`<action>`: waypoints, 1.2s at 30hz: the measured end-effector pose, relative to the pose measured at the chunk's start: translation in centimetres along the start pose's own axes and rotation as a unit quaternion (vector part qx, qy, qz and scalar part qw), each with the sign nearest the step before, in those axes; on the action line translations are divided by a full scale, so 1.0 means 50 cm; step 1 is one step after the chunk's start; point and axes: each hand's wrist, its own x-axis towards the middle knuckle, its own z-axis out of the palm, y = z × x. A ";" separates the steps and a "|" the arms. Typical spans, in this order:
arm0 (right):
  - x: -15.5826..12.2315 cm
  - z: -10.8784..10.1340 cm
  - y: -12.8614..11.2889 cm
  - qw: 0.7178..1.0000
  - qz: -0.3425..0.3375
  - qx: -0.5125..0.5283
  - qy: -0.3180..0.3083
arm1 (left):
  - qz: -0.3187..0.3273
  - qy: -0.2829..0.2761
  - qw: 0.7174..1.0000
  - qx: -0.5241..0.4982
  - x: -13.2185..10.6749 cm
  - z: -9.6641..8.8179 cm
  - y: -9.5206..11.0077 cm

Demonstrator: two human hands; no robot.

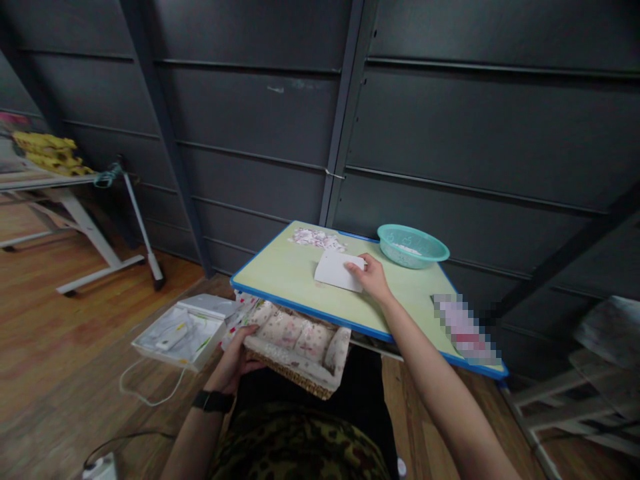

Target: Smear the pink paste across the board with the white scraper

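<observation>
Right grip [373,277] closed on white card [333,270]; left grip [238,360] around basket [290,377], far side tabletop-hidden.

Right hand [371,275] holding white card [331,270], left hand [236,362] gripping lined basket [290,353], perhaps paper scraps [317,239] beyond

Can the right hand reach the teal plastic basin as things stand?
Probably yes: nothing visible stands between the right hand and the teal plastic basin, though the hand would likely need to release the white card.
</observation>
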 end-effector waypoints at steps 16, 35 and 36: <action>-0.006 0.009 0.005 0.999 -0.016 -0.044 0.002 | 0.000 -0.007 1.000 0.006 -0.002 0.001 0.000; -0.030 0.021 -0.018 0.980 -0.104 -0.167 -0.012 | -0.002 0.001 1.000 0.003 -0.008 0.008 0.003; -0.033 0.022 -0.019 0.978 -0.111 -0.178 -0.015 | 0.000 0.003 1.000 0.003 -0.009 0.008 0.002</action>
